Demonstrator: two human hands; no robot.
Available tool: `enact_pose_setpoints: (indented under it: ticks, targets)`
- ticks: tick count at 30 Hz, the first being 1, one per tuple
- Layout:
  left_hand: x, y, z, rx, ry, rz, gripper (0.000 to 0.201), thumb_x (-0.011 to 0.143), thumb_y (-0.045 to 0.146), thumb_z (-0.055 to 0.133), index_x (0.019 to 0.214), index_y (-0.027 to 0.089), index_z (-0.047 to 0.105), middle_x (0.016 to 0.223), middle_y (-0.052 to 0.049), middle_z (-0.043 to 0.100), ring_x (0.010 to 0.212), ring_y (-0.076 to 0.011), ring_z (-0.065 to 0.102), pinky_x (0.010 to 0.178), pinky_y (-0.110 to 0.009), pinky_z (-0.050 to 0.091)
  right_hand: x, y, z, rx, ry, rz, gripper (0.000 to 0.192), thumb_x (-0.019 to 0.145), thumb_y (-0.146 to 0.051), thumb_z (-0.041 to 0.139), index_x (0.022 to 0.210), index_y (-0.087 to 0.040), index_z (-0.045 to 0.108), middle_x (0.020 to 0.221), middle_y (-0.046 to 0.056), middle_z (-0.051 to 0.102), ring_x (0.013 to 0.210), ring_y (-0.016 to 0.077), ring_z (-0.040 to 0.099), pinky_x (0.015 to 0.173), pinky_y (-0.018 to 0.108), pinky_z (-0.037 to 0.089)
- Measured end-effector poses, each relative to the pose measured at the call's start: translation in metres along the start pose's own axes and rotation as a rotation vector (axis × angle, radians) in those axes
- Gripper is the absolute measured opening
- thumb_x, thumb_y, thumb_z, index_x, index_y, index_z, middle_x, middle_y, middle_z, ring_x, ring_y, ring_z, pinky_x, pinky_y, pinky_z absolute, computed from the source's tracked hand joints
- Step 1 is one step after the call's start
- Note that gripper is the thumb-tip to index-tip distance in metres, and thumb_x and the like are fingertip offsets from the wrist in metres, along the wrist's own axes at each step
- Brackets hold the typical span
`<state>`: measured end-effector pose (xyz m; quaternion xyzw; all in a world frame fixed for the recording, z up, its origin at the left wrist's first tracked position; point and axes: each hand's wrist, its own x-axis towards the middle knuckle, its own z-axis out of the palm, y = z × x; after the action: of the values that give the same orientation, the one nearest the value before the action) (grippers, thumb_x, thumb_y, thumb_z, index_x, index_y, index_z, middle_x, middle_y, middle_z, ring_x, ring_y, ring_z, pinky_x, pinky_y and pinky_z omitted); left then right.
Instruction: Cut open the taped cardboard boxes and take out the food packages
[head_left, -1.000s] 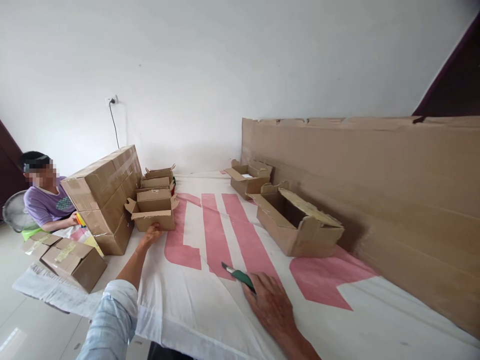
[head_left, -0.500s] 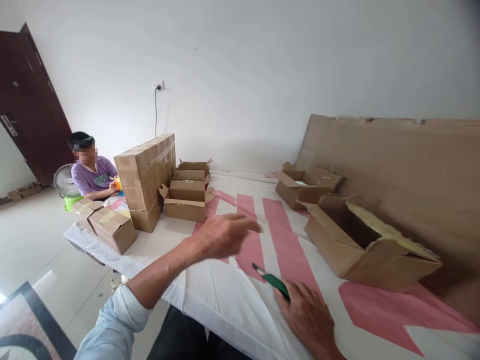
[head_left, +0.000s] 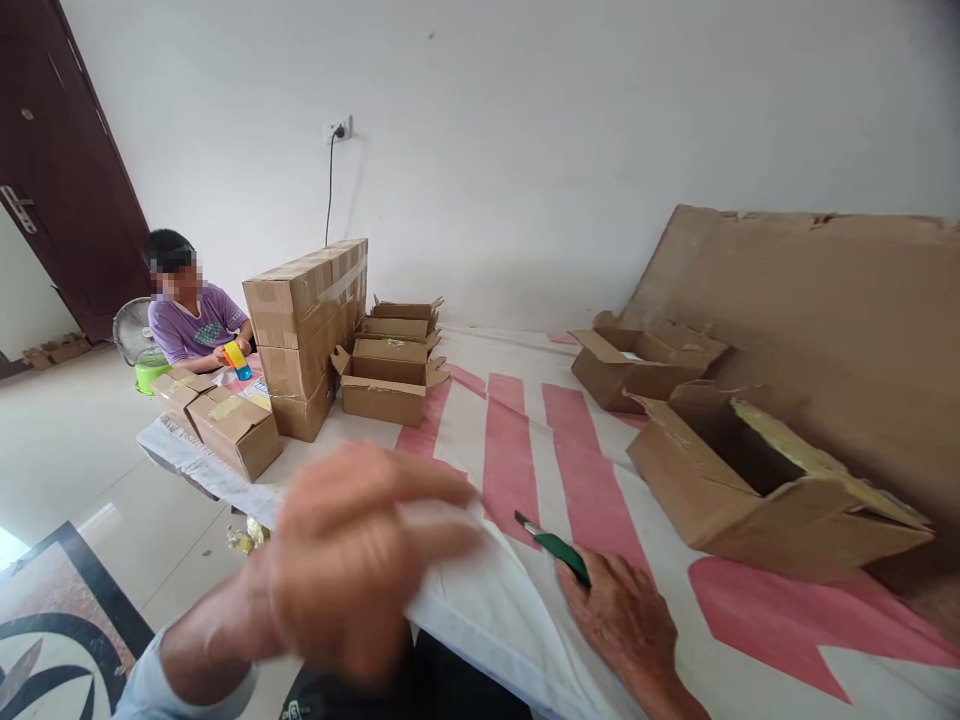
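On the white cloth with broad pink stripes (head_left: 525, 450) that covers the work surface, the right hand (head_left: 626, 625) lies palm down with its fingers curled over the rear of a green-handled utility knife with a short pale blade (head_left: 553, 543); the grip looks closed on the handle, though the hand hides most of it. The knife lies nearly flat on the cloth, its long axis running diagonally, blade tip pointing up and to the left, away from the person, toward the far-left stack of sealed brown cardboard cartons banded with tape (head_left: 307, 335). The left hand (head_left: 352, 565) is lifted off the surface close to the camera and badly blurred; its fingers appear spread and loose with nothing in them, but the blur leaves that uncertain. As for progress, several cartons already stand cut open: a large open brown box with raised flaps (head_left: 765, 490) just to the right of the knife, a smaller open box (head_left: 645, 360) behind it, and a cluster of open boxes (head_left: 390, 365) beside the stack. The taped stack and two sealed small boxes (head_left: 221, 425) at the left edge remain closed. A seated person in a purple shirt (head_left: 191, 330) is handling something yellow behind them.
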<state>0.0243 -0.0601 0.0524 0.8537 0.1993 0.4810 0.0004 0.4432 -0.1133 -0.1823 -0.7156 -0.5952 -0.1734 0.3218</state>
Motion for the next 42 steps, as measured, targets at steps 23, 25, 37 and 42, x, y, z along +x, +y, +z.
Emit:
enact_pose_setpoints:
  ticks: [23, 25, 37, 42]
  targets:
    - [-0.053, -0.089, -0.021, 0.481, -0.149, -0.813, 0.055, 0.096, 0.051, 0.069, 0.145, 0.026, 0.064, 0.144, -0.016, 0.063, 0.132, -0.0380, 0.059, 0.112, -0.051, 0.047, -0.006, 0.012, 0.014, -0.040, -0.036, -0.020, 0.030, 0.096, -0.037, 0.049, 0.095, -0.020, 0.073, 0.089, 0.016, 0.071, 0.086, 0.0363, 0.064, 0.082, 0.048, 0.049]
    - [-0.046, -0.097, -0.029, 0.409, -0.043, -0.853, 0.055, 0.092, 0.046, 0.072, 0.140, 0.022, 0.066, 0.143, -0.018, 0.063, 0.136, -0.0388, 0.057, 0.115, -0.052, 0.046, -0.005, 0.010, 0.012, -0.035, -0.040, -0.012, 0.029, 0.096, -0.036, 0.050, 0.093, -0.020, 0.073, 0.088, 0.016, 0.071, 0.086, 0.0354, 0.063, 0.082, 0.048, 0.049]
    - [-0.051, -0.094, 0.002, -0.190, -0.069, -1.006, 0.062, 0.072, 0.052, 0.082, 0.123, 0.019, 0.074, 0.116, -0.011, 0.075, 0.093, -0.0244, 0.069, 0.074, -0.033, 0.058, -0.001, 0.006, 0.004, 0.061, -0.066, 0.068, 0.030, 0.099, -0.042, 0.048, 0.082, -0.023, 0.063, 0.082, 0.012, 0.066, 0.085, 0.0312, 0.059, 0.085, 0.046, 0.048]
    - [-0.053, -0.069, 0.021, -0.333, -0.123, -0.983, 0.051, 0.077, 0.052, 0.079, 0.117, 0.020, 0.077, 0.108, -0.009, 0.073, 0.089, -0.0220, 0.068, 0.073, -0.031, 0.056, 0.012, -0.017, -0.008, 0.286, -0.107, 0.354, 0.046, 0.093, -0.064, 0.044, 0.089, -0.023, 0.064, 0.087, 0.014, 0.070, 0.087, 0.0340, 0.065, 0.079, 0.048, 0.051]
